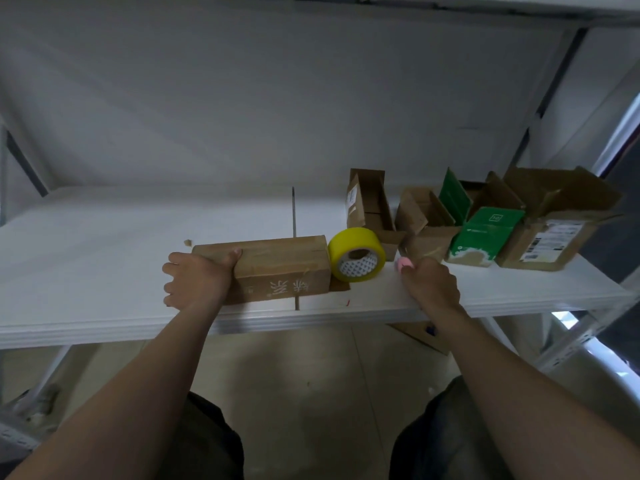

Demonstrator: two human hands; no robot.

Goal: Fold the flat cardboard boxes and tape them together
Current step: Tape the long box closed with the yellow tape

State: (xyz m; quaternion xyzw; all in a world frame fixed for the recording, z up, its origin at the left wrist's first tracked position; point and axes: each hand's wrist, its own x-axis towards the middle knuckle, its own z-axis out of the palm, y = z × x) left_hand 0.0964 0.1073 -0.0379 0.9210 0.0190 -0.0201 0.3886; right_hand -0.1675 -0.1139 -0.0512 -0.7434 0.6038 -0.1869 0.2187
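Left hand (199,282) grasps the left end of the closed brown box (280,268), thumb over its top edge. Right hand (431,284) is curled, pinching a small pink object (404,263) at the fingertips; what the object is cannot be determined. The box lies lengthwise near the front edge of the white shelf (104,271), white characters on its near face. Yellow tape roll (356,254) stands on edge just beside the box's right end. Further back and to the right, a row of opened boxes: tall brown box (369,202), small brown box (424,226), green box (485,233), labelled brown box (550,230) — flaps up.
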